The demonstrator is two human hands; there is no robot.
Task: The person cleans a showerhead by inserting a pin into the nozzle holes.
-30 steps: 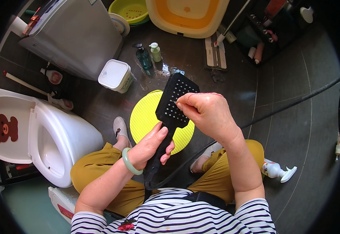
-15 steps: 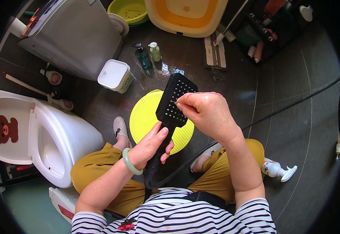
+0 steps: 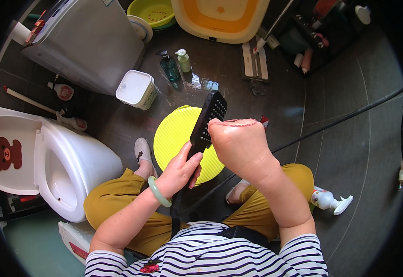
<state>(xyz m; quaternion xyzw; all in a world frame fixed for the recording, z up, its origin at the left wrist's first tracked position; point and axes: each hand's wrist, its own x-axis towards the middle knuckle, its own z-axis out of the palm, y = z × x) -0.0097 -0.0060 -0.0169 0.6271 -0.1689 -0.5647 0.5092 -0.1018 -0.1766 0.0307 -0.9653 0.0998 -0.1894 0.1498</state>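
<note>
Now the black shower head has rolled in your grip: half a second ago its studded face lay broad to the camera, and at this moment it stands nearly edge-on, turned toward your right hand. It is above the ribbed yellow disc, with your left hand wrapped firmly round the handle. Your right hand has turned over as well, so its back faces up, with a thin reddish cord across its far edge. Before, you had thumb and finger pinched at one stud with a fine pale sliver between them; that contact point is out of sight, so I can't tell whether your right fingertips are together, hold anything or touch the studs. For the work in hand, that likely makes your precision harder to judge from above. Many studs are foreshortened or covered, your right forearm blocks a stretch of the black hose, and the small red-and-white thing beyond your knuckles is too partly hidden to identify.
</note>
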